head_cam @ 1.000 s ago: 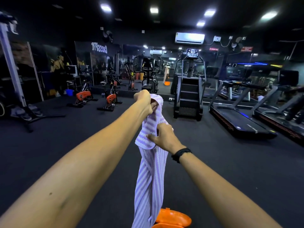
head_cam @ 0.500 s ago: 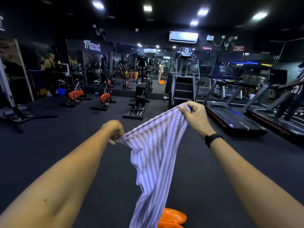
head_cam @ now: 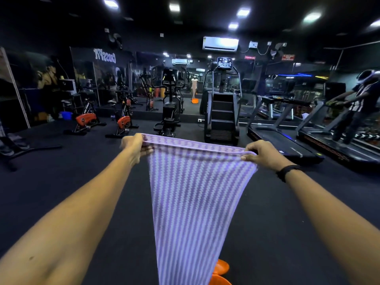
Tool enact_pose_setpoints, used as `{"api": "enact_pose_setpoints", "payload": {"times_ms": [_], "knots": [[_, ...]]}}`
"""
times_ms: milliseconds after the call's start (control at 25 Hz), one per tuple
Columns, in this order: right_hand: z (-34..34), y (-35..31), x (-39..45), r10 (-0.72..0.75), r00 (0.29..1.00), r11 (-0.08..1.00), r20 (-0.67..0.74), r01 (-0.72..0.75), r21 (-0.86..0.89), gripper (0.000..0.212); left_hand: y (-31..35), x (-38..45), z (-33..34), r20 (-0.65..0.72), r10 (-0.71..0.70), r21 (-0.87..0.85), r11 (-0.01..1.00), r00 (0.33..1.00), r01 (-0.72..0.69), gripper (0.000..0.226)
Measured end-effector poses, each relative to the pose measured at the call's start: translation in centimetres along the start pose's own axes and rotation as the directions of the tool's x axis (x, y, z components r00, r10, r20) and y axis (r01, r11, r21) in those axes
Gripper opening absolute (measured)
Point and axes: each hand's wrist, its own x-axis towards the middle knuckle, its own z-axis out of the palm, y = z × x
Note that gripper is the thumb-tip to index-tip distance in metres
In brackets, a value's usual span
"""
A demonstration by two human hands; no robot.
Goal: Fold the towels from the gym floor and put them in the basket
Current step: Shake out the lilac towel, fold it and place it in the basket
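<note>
A purple-and-white striped towel (head_cam: 195, 202) hangs stretched wide in front of me, its top edge level at chest height. My left hand (head_cam: 134, 146) pinches its top left corner and my right hand (head_cam: 264, 153) pinches its top right corner, arms held out. The towel narrows toward the bottom edge of the view. An orange basket (head_cam: 221, 271) on the floor peeks out behind the towel's lower right; most of it is hidden.
Dark gym floor (head_cam: 82, 182) all around. A stair-climber (head_cam: 223, 112) and an elliptical (head_cam: 170, 108) stand ahead, spin bikes (head_cam: 123, 120) to the left, treadmills (head_cam: 287, 140) to the right. A person (head_cam: 357, 103) stands on the far right treadmill. A mirror wall runs behind.
My hands moved apart, from one above the other to side by side. The bunched towel has spread out flat and wide between them.
</note>
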Motion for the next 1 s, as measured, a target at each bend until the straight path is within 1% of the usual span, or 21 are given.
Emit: {"api": "enact_pose_setpoints", "payload": {"times_ms": [80,160,240,320,360,400,520,560,600,640,680,720,760,800,840,880,920,960,1000], "knots": [[-0.2,0.3,-0.3,0.013,0.998,0.999,-0.065,-0.016,-0.051,0.029,1.3,-0.5,1.2,-0.075,0.043,-0.056,0.997,0.996,-0.048,0.024],[-0.3,0.2,-0.4,0.034,0.973,0.999,-0.226,-0.041,-0.025,0.029,2.3,-0.8,1.9,-0.116,0.100,-0.038,0.994,0.988,-0.105,0.026],[-0.5,0.2,-0.6,0.103,0.913,0.994,-0.395,-0.079,0.079,0.033,3.4,-1.0,2.3,-0.068,0.134,-0.018,0.991,0.989,-0.136,0.028],[-1.0,0.4,-0.7,0.185,0.859,0.979,-0.477,-0.117,0.169,0.040,4.3,-1.7,2.5,0.033,0.169,0.004,0.985,0.985,-0.170,0.028],[-1.3,0.6,-0.7,0.204,0.852,0.973,-0.483,-0.123,0.196,0.042,4.7,-2.1,2.5,0.062,0.176,0.019,0.984,0.982,-0.178,0.029],[-1.6,0.7,-0.8,0.209,0.859,0.970,-0.467,-0.120,0.212,0.040,5.0,-2.3,2.5,0.069,0.180,0.023,0.983,0.981,-0.182,0.030],[-2.0,1.0,-0.5,0.202,0.895,0.965,-0.398,-0.113,0.235,0.024,5.5,-2.6,2.6,0.000,0.169,-0.091,0.982,0.986,-0.168,0.028],[-1.9,1.0,-0.3,0.210,0.896,0.959,-0.390,-0.111,0.262,0.022,5.4,-2.5,2.6,-0.004,0.160,-0.107,0.981,0.987,-0.160,0.026],[-1.5,1.3,0.0,0.239,0.899,0.936,-0.367,-0.112,0.334,0.021,5.3,-2.4,2.4,0.002,0.170,-0.093,0.981,0.985,-0.169,0.022],[-1.2,1.5,0.2,0.269,0.905,0.898,-0.330,-0.112,0.425,0.020,5.1,-2.3,2.3,0.014,0.206,-0.042,0.978,0.978,-0.205,0.018],[-1.2,1.7,0.2,0.295,0.911,0.856,-0.289,-0.117,0.503,0.017,4.9,-2.1,1.9,0.025,0.257,0.047,0.965,0.966,-0.257,0.016],[-1.3,1.7,0.1,0.299,0.916,0.838,-0.268,-0.117,0.533,0.014,4.8,-2.0,1.6,0.030,0.325,0.156,0.933,0.945,-0.326,0.017],[-1.4,1.8,0.0,0.292,0.915,0.845,-0.278,-0.111,0.524,0.015,4.8,-1.9,1.2,0.029,0.381,0.236,0.896,0.924,-0.377,0.018],[-1.7,1.7,-0.1,0.271,0.909,0.873,-0.316,-0.094,0.479,0.015,4.7,-1.4,0.9,0.017,0.431,0.273,0.866,0.902,-0.419,0.017],[-2.0,1.5,0.0,0.236,0.906,0.906,-0.352,-0.075,0.417,0.013,4.9,-1.2,0.6,0.007,0.448,0.263,0.862,0.894,-0.434,0.016],[-2.2,1.0,-0.1,0.191,0.915,0.941,-0.355,-0.067,0.332,0.010,4.9,-0.8,0.4,-0.004,0.454,0.241,0.865,0.891,-0.440,0.016],[-2.3,0.5,0.0,0.146,0.933,0.966,-0.328,-0.063,0.250,0.008,4.9,0.0,0.3,-0.031,0.461,0.233,0.866,0.887,-0.442,0.017],[-2.4,0.3,0.1,0.118,0.942,0.975,-0.314,-0.051,0.216,0.007,5.0,0.1,0.2,-0.063,0.486,0.246,0.854,0.871,-0.459,0.017],[-2.5,0.2,0.2,0.115,0.931,0.975,-0.347,-0.039,0.218,0.005,4.9,0.5,0.1,-0.074,0.517,0.278,0.832,0.853,-0.480,0.017]]}}
